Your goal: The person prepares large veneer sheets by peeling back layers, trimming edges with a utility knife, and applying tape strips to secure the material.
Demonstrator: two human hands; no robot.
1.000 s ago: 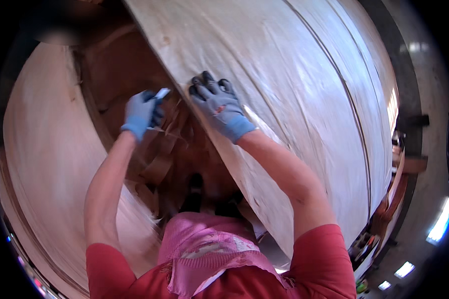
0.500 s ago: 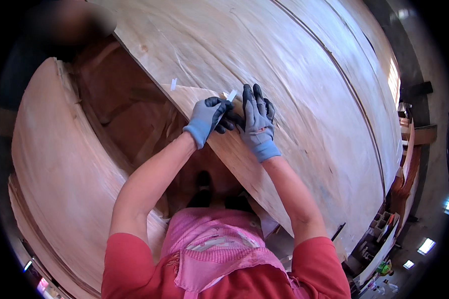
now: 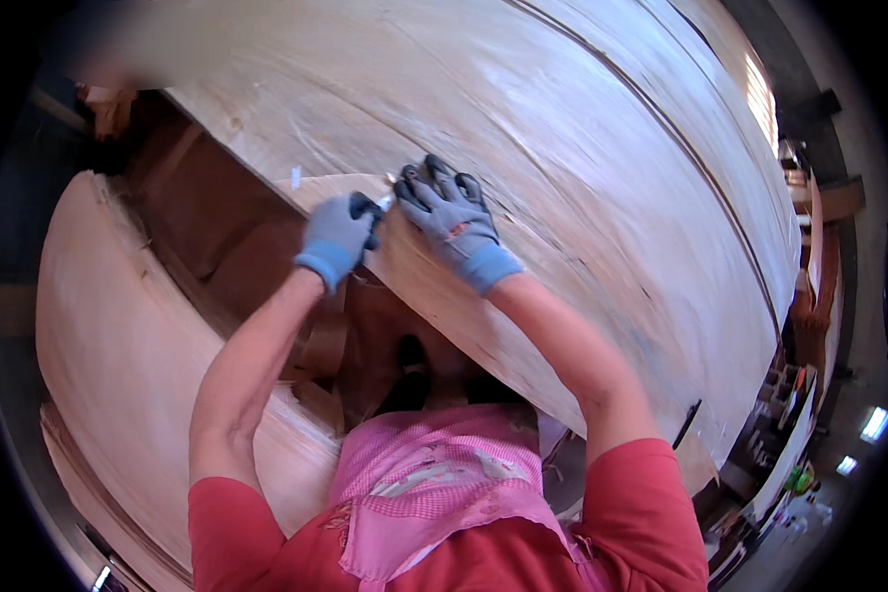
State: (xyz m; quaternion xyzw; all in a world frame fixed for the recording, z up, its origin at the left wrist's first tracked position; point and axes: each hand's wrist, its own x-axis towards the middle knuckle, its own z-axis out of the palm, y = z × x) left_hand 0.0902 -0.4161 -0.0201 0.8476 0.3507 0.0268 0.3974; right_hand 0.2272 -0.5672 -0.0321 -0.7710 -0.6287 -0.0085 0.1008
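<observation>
My left hand (image 3: 337,235), in a grey-blue glove with dark fingertips, pinches a short strip of white tape (image 3: 386,202) at the edge of a narrow veneer piece (image 3: 405,259). Against the strip's far end, my right hand (image 3: 452,222), gloved alike, lies with its fingers on the wood, holding nothing that I can see. The narrow piece rests along the near edge of a large pale veneer sheet (image 3: 582,227). Another bit of white tape (image 3: 296,178) sticks to the veneer farther left.
Left of a dark gap stands another stack of pale veneer sheets (image 3: 148,326). Brown sheet material (image 3: 192,183) lies lower down in the gap. A long dark split (image 3: 651,113) runs across the large sheet. A blurred shape (image 3: 118,49) is at the far left.
Both my hands have moved left along the veneer edge. The white tape in my left hand has come down to the wood, with my right fingers now beside it. The view has shifted slightly.
</observation>
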